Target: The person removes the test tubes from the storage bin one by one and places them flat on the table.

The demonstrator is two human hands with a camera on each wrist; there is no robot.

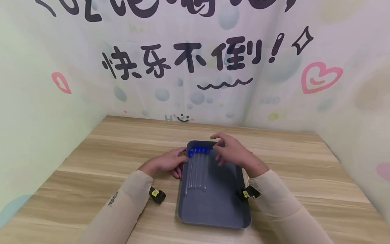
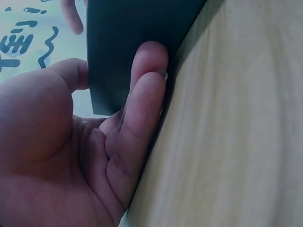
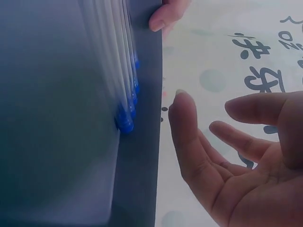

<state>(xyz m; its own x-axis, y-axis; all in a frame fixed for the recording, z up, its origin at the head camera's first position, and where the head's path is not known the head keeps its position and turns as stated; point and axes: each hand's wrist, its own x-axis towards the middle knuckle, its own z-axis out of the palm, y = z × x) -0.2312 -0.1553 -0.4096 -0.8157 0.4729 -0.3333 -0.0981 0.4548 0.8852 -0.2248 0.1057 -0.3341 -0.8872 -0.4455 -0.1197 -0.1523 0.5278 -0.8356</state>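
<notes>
Several clear test tubes [image 1: 198, 171] with blue caps [image 3: 126, 124] lie side by side in a grey tray [image 1: 223, 208], caps toward its far end. The leftmost tube sits slightly apart, nearer the left wall. My left hand [image 1: 167, 161] grips the tray's left wall: the thumb [image 2: 71, 73] is at the rim and the fingers [image 2: 142, 101] lie along the outside, close to the tabletop. Above the tray's far right part hovers my right hand [image 1: 234, 154], fingers loosely bent and apart, holding nothing. It is to the right of the capped ends, not touching them.
The tray rests on a wood-grain table [image 1: 106, 162]. A printed backdrop [image 1: 182, 91] stands behind the table, with pale walls at both sides. Wrist cameras on black straps [image 1: 157, 195] are worn on both arms.
</notes>
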